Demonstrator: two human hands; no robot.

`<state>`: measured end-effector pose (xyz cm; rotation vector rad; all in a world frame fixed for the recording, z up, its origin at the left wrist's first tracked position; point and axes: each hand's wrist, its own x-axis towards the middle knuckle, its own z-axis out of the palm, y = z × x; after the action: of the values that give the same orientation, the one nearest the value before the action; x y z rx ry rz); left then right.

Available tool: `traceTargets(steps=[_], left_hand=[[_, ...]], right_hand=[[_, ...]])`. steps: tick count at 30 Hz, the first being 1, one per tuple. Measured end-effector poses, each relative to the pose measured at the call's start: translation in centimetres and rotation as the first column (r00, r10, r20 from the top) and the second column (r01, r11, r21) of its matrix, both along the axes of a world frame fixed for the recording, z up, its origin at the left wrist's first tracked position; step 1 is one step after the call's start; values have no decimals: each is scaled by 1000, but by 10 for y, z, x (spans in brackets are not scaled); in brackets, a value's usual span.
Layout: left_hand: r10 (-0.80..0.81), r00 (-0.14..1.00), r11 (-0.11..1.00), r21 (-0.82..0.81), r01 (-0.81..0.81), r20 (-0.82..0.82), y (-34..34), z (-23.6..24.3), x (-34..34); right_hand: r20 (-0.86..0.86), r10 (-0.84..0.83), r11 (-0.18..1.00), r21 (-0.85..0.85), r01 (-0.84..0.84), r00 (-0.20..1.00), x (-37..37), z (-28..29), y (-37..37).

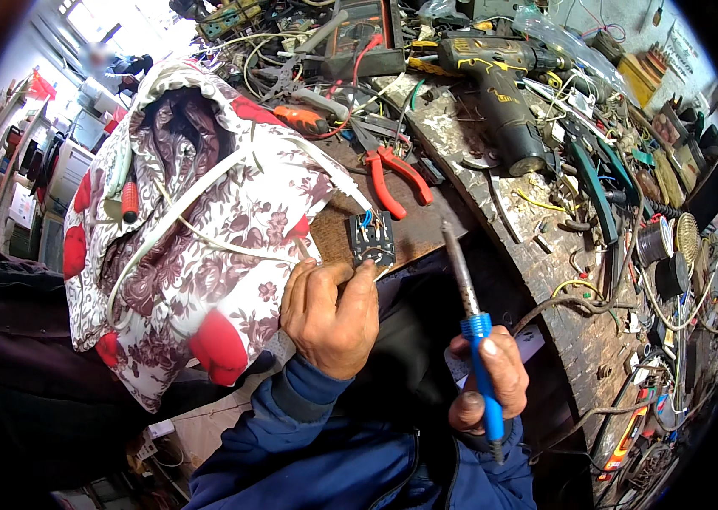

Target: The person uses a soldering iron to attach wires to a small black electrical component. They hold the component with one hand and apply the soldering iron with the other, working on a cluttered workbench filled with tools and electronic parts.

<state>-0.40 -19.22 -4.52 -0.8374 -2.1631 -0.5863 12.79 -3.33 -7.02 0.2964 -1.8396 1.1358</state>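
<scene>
My left hand [332,323] rests at the front edge of the bench, its fingers closed on a small black block with metal terminals [373,236]. Blue wires from a white cable [325,166] run into the far side of this block. My right hand [508,374] grips the blue handle of a soldering iron [484,370]. The iron points up and away from me, its tip apart from the block, to the right of it. Flowered fabric with red patches [265,204] lies to the left, with the white cable looping across it.
Red-handled pliers [393,183] lie just beyond the block. A cordless drill [499,98] rests on the worn wooden bench [537,272] among wires, a green-handled tool [593,191] and a solder spool [655,242]. Another person [113,72] is in the far left background.
</scene>
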Motion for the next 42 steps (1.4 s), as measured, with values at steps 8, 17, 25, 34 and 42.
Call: traceTargets(steps=[8, 17, 25, 34, 42], left_hand=[[22, 999, 1000, -3, -22, 50, 1, -2, 0], [15, 996, 1000, -13, -14, 93, 2, 1, 1], [35, 995, 999, 17, -37, 89, 5, -1, 1], [15, 995, 1000, -2, -15, 100, 3, 0, 1], [-2, 995, 1000, 4, 1, 99, 1, 1, 0]], right_hand=[[136, -16, 948, -312, 58, 991, 13, -4, -8], [137, 55, 920, -391, 3, 989, 18, -5, -12], [157, 68, 896, -445, 9, 985, 20, -5, -9], [216, 137, 908, -418, -35, 967, 23, 0, -1], [364, 110, 839, -533, 110, 925, 28, 7, -5]])
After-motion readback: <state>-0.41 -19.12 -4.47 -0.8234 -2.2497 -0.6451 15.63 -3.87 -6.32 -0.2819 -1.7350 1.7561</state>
